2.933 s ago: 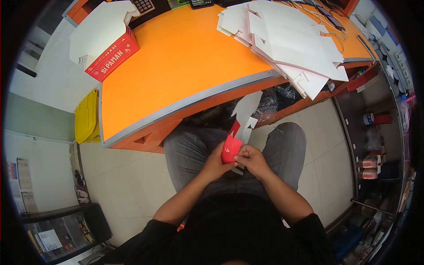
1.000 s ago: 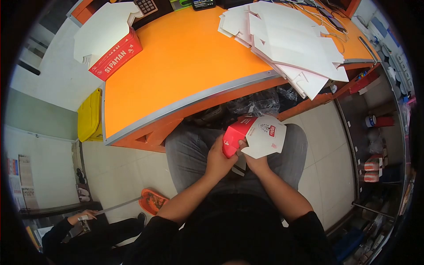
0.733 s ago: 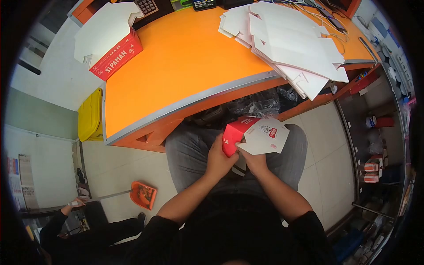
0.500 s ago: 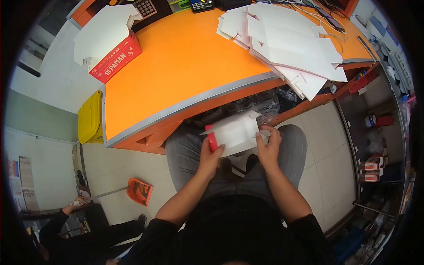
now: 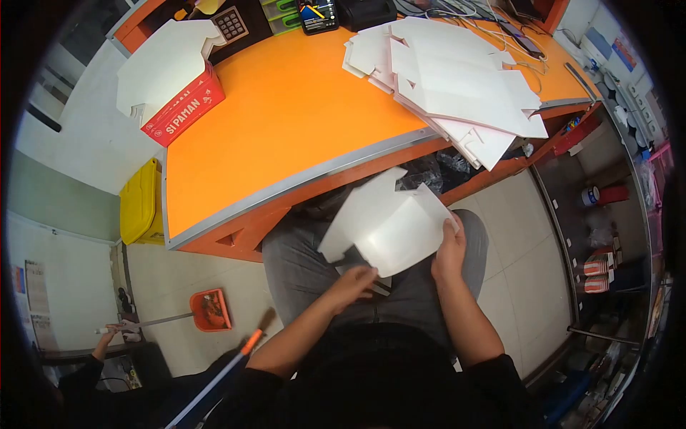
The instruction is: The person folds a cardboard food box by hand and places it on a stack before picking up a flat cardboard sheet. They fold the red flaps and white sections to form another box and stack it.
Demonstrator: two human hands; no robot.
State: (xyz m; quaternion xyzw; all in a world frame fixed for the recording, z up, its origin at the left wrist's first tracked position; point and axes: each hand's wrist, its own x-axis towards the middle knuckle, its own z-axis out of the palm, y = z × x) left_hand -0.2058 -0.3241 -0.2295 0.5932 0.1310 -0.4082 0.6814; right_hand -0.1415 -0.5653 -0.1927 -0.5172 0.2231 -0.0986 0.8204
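Observation:
A partly folded white cardboard food box (image 5: 400,232) is tilted above my lap, its plain inner side facing up and its flaps spread out. My right hand (image 5: 450,250) grips the box by its right edge, thumb on top. At the lower left corner of the box is my left hand (image 5: 350,287), slightly blurred, with fingers loosely apart and the fingertips by the card edge. Whether those fingertips touch the box is hard to make out.
On the orange desk (image 5: 286,114) lie a stack of flat white box blanks (image 5: 464,79), folded red-sided boxes (image 5: 189,107) and a phone (image 5: 318,16). At lower left another person holds an orange dustpan (image 5: 211,310) and a broom (image 5: 246,347). A yellow bin (image 5: 141,204) stands beside the desk.
My left hand has let go of the box's red left side and moved down. The box has turned and opened out flatter, while the right hand keeps hold. The broom has come into view.

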